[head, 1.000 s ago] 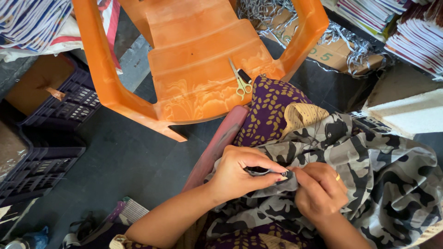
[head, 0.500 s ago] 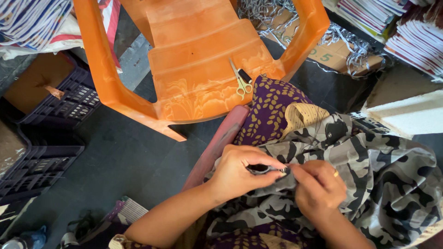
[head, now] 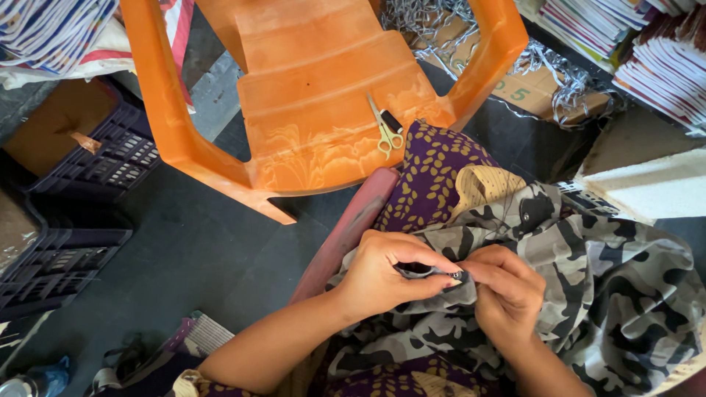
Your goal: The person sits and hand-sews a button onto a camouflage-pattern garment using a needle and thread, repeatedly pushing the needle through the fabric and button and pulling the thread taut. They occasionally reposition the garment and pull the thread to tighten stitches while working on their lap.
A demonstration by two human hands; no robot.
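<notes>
A grey and black camouflage garment [head: 603,279] lies over my lap, on purple patterned cloth [head: 430,173]. My left hand [head: 382,272] pinches a fold of the garment between thumb and fingers. My right hand [head: 507,290] meets it from the right, fingertips closed on the same fold at a small dark spot [head: 457,276]. Whether a needle or button sits there is too small to tell. A dark button [head: 531,209] shows higher up on the garment.
An orange plastic chair [head: 309,95] stands in front of me with small scissors [head: 384,132] on its seat. Dark plastic crates [head: 81,184] stand at the left. Stacked books [head: 632,44] and a cardboard box [head: 526,88] with silvery strips are at the upper right.
Both hands stay on the same fold. My right hand's fingers have closed in tighter against the left thumb; the garment has barely shifted.
</notes>
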